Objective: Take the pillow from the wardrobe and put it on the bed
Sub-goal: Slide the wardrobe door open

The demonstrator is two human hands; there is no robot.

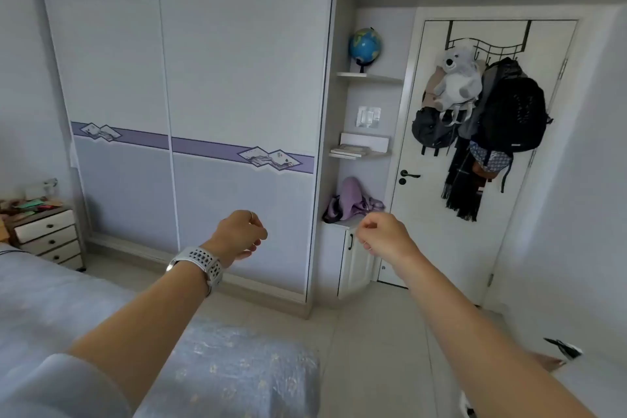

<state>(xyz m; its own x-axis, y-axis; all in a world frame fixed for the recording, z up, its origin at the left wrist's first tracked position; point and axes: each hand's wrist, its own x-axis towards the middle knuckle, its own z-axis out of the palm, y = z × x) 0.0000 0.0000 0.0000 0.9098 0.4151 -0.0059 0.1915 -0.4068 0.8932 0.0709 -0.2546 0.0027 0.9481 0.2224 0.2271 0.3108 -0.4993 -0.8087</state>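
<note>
1. Behind the shut sliding doors, presumably: no pillow shows anywhere in frame, so its look, colour and size cannot be told. The wardrobe [190,112] fills the centre and upper left, both pale panels closed, a purple band with small picture motifs across the middle.
2. Left hand [239,236], centre of frame, is raised in front of the right-hand door panel, fingers curled loosely together, gripping nothing. A white perforated watch [200,265] sits on that wrist. Whether the hand touches the door I cannot tell.
3. Right hand [385,236], just right of centre, is also loosely curled and empty, held out level with the left one, in front of the low cabinet [356,265].
4. Judgement: both arms are stretched forward as a reach toward the doors; sliding one open looks like the first step, not yet done.
5. Bed [84,309], lower left, blue-grey cover, lies close to the wardrobe, so the carry should be short.
6. Outward: bedside drawers [51,237] at left edge; globe [364,44] on a shelf upper right; white door [458,163] hung with bags and a plush toy [458,81].
</note>
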